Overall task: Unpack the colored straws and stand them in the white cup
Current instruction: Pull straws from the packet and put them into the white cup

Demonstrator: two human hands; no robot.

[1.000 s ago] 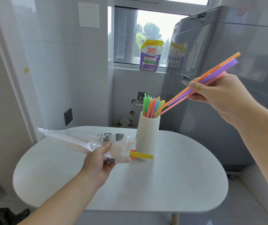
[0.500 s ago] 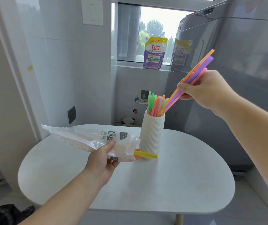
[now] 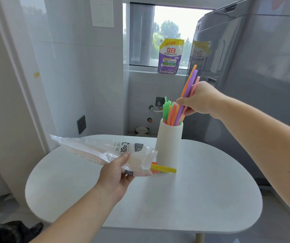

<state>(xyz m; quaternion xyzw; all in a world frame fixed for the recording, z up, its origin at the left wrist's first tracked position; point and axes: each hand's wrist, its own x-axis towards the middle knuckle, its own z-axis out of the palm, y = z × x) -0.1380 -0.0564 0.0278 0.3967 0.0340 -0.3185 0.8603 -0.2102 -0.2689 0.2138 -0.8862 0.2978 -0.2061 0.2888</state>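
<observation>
The right hand (image 3: 200, 99) reaches in from the right above the white cup (image 3: 168, 144), its fingers (image 3: 182, 102) pinching three held straws (image 3: 190, 81), orange, purple and pink. These tilt steeply, with their lower ends in the cup's mouth among the standing straws (image 3: 168, 111). The left hand (image 3: 118, 174) hovers low over the table (image 3: 202, 199), thumb and fingers curled round the clear straw packet (image 3: 104, 149). The packet is held nearly level, and yellow straw ends (image 3: 163, 168) poke from its open end beside the cup's base.
</observation>
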